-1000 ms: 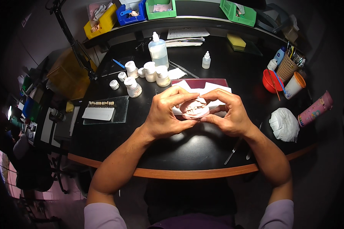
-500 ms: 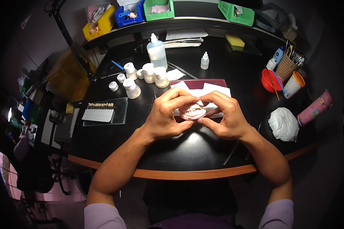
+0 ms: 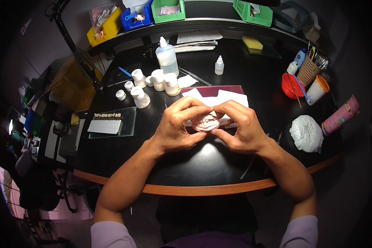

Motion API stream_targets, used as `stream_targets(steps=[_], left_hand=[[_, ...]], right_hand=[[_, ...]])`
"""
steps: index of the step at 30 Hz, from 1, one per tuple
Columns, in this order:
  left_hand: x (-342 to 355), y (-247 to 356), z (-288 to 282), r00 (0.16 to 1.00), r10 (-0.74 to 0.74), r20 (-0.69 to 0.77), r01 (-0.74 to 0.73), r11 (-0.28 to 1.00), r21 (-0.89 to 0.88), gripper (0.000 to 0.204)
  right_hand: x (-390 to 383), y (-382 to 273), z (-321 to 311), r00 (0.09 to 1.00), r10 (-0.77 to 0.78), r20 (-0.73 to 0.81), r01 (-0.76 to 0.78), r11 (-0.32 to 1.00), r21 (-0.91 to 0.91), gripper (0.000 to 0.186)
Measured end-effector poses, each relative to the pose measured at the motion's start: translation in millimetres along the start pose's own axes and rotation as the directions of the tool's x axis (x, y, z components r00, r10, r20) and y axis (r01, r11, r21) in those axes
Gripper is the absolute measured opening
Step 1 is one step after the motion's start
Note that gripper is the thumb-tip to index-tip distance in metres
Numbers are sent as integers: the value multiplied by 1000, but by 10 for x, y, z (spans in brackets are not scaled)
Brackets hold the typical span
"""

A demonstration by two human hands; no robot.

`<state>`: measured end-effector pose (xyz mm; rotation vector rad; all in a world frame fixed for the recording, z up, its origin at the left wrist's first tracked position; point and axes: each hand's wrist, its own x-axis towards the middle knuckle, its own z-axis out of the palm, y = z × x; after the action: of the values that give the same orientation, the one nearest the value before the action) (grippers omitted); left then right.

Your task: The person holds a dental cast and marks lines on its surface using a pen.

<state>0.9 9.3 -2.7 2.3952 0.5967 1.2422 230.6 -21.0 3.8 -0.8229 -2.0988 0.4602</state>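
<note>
A pale pink dental model (image 3: 206, 122) with a row of teeth is held between both hands above the black desk (image 3: 202, 165). My left hand (image 3: 178, 124) grips its left side, fingers curled over the top. From the right, my right hand (image 3: 240, 127) pinches it with thumb and fingertips. Behind the model a white paper sheet (image 3: 229, 99) lies on a dark red mat (image 3: 213, 89).
Several small white bottles (image 3: 153, 82) and a tall clear squeeze bottle (image 3: 167, 58) stand at the back left. A glass slab with a strip of teeth (image 3: 109, 122) lies left. A crumpled white cloth (image 3: 306, 133), red bowl (image 3: 291, 85) and tool basket (image 3: 310, 72) sit right. A thin metal tool (image 3: 249, 167) lies near the desk's front edge.
Both hands stay on the dental model; the fingers have shifted slightly around it. Nothing else on the desk has moved.
</note>
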Motion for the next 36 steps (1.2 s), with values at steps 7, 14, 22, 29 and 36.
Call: stream_targets(steps=[7,14,22,29,36], left_hand=[[-2,-7,-32,1000,-5,13,5,1000,11,52],[5,-27,-55,1000,-8,30,8,1000,-7,55],[16,-7,-78,999,-14,41,14,1000,-15,57],[19,-10,-80,998,-25,49,28,998,-62,60],[24,-52,-60,999,40,34,-40,999,22,59]], right_hand=[[20,-16,3,997,70,14,-71,994,85,46],[27,10,-7,998,67,-3,-66,990,126,44],[22,57,-8,1000,28,-6,-28,997,73,45],[8,46,6,1000,27,-12,-26,998,59,45],[20,46,-3,999,-24,-35,25,999,37,46]])
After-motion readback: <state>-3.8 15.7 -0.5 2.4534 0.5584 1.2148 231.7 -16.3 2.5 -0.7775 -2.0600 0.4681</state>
